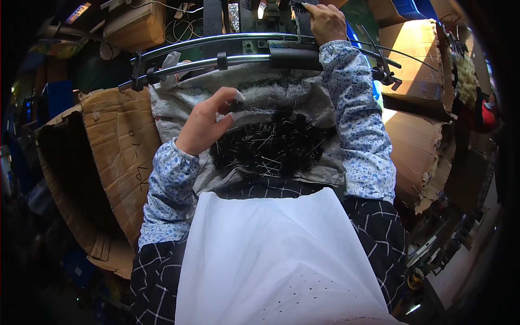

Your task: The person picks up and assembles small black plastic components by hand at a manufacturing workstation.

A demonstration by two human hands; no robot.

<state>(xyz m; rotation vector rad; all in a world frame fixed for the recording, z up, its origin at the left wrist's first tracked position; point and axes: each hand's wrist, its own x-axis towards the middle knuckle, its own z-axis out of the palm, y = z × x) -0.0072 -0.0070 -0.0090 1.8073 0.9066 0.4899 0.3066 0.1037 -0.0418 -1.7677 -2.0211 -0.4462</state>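
Observation:
My left hand (205, 123) hovers over the near-left side of a dark heap, thumb and forefinger apart, with white covers on their tips. No object shows between them. The heap is made of black bristly pieces with thin metal wire stems (268, 142), lying on a grey cloth (176, 111) across my lap. My right hand (327, 24) reaches up to the machine at the far side, its fingers closed at a small black bristly piece (298, 7). The palm side of that hand is hidden.
Two curved metal rails (195, 66) with a black sleeve (294, 58) cross in front of the machine. An opened cardboard box (116, 162) stands at my left. More cardboard boxes (414, 154) stand at my right. A cable (181, 30) lies coiled at the far left.

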